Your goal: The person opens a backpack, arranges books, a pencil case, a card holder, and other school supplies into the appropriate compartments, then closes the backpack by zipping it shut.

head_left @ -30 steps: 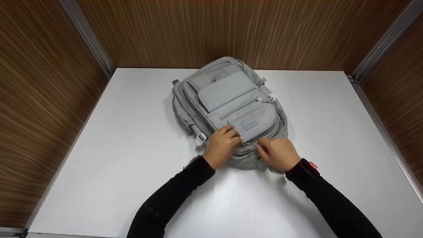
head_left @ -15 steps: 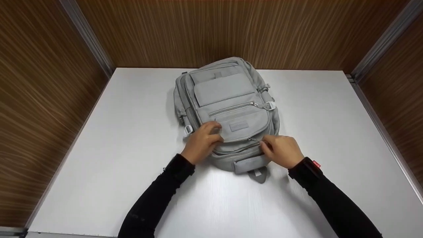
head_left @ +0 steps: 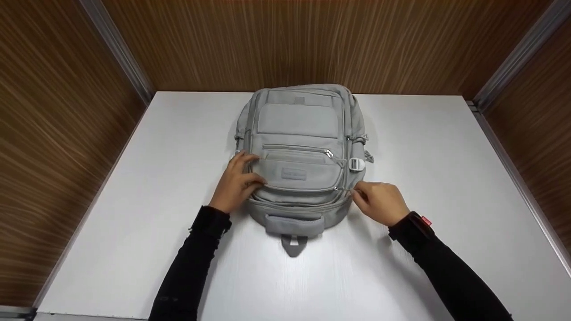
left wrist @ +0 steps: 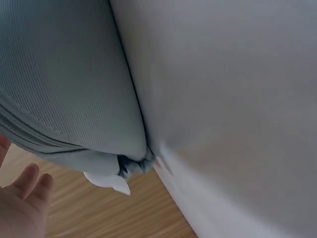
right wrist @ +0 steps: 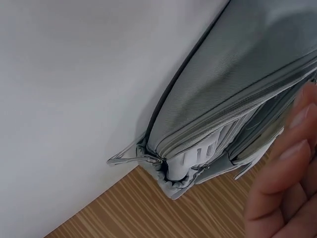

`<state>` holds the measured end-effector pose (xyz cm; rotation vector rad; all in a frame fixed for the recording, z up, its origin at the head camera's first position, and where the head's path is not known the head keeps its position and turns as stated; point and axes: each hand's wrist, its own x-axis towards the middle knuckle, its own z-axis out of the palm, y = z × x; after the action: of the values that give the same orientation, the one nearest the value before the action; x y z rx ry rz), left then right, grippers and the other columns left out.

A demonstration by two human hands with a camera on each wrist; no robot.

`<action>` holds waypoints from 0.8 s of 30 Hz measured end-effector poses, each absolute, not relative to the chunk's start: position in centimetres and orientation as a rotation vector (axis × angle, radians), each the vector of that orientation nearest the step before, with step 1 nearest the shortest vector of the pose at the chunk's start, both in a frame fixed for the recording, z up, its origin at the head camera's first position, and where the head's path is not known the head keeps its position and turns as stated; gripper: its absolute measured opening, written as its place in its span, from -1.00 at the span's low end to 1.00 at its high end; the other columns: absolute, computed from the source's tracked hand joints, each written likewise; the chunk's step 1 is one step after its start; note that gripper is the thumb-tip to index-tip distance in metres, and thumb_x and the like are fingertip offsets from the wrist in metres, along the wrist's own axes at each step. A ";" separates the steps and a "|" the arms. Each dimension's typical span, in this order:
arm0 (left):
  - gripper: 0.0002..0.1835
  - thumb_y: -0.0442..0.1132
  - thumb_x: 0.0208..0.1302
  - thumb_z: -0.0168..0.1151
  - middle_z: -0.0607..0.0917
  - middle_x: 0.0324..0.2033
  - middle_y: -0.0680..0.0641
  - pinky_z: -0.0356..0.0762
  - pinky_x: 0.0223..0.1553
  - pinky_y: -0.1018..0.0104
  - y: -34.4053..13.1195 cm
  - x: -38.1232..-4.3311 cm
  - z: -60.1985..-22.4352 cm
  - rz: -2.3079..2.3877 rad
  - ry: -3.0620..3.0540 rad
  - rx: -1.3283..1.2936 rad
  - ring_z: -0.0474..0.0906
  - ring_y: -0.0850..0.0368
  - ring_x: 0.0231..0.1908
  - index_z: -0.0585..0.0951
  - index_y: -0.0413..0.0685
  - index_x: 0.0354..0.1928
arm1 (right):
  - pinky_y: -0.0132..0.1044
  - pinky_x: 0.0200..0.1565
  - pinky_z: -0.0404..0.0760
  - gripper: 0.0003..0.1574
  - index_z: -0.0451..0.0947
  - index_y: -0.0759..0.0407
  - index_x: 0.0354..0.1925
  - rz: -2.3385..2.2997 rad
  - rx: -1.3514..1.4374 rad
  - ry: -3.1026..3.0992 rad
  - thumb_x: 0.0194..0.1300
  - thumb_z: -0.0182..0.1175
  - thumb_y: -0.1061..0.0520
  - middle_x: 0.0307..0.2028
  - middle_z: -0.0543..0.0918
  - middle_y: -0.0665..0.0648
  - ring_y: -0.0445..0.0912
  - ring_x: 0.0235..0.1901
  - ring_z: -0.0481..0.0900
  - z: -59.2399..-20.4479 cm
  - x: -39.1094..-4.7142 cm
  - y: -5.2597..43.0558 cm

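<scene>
A grey backpack (head_left: 298, 120) lies front up on the white table, its top handle (head_left: 295, 225) toward the person. My right hand (head_left: 381, 203) pinches the zipper pull (head_left: 343, 189) of the lower front pocket at its right end, the cord drawn out sideways. Curled fingers of that hand (right wrist: 292, 173) show beside the bag in the right wrist view. On the opposite side, my left hand (head_left: 234, 183) rests thumb and fingertips on the pocket's left edge. The left wrist view shows its fingers (left wrist: 34, 186) loosely bent next to the bag's side.
White strap buckles (head_left: 356, 164) sit at the bag's sides. The hanging loop (head_left: 293, 245) lies on the white table (head_left: 178, 178). Wood-grain panels (head_left: 285, 44) wall the table at the back and both sides.
The backpack has turned from slanted to nearly straight, its handle end swinging left into view. My left hand has moved left with it; the right keeps its pinch on the zipper pull.
</scene>
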<state>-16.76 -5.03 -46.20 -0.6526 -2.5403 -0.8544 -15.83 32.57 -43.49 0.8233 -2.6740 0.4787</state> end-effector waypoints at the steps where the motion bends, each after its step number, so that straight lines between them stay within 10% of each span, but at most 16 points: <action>1: -0.94 -0.24 0.08 0.43 0.52 0.22 -0.13 0.09 0.44 -0.18 -5.2 -16.8 -46.1 -0.844 -2.542 -0.645 0.15 -0.36 0.41 0.77 0.06 -0.37 | -0.30 -0.60 0.26 -0.69 0.39 0.05 -0.60 0.484 0.827 -2.676 0.25 0.21 0.15 -0.74 0.28 -0.14 -0.23 -0.70 0.24 -43.6 -15.8 32.5; 13: -0.91 -0.40 0.03 0.37 0.68 -0.10 -0.08 0.62 -0.08 0.10 1.6 -14.1 -41.2 -0.170 -2.554 -0.669 0.56 -0.10 -0.03 0.76 -0.05 -0.48 | -0.42 -0.60 0.19 -0.66 0.33 0.00 -0.63 0.555 0.992 -2.624 0.20 0.22 0.18 -0.71 0.23 -0.21 -0.33 -0.68 0.19 -43.5 -14.5 30.3; 24: -0.84 -0.12 0.13 0.37 0.68 -0.34 0.02 0.65 -0.43 0.31 9.9 -15.5 -41.1 -0.035 -2.613 -0.889 0.61 0.14 -0.37 0.71 -0.01 -0.30 | -0.39 -0.62 0.25 -0.71 0.39 0.04 -0.61 0.590 0.989 -2.561 0.14 0.25 0.23 -0.72 0.33 -0.14 -0.30 -0.68 0.25 -43.5 -14.7 29.2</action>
<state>-15.52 9.92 -41.09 -0.8890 -2.6125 -0.0347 -14.65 29.23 -43.45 0.9888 -2.5614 0.5902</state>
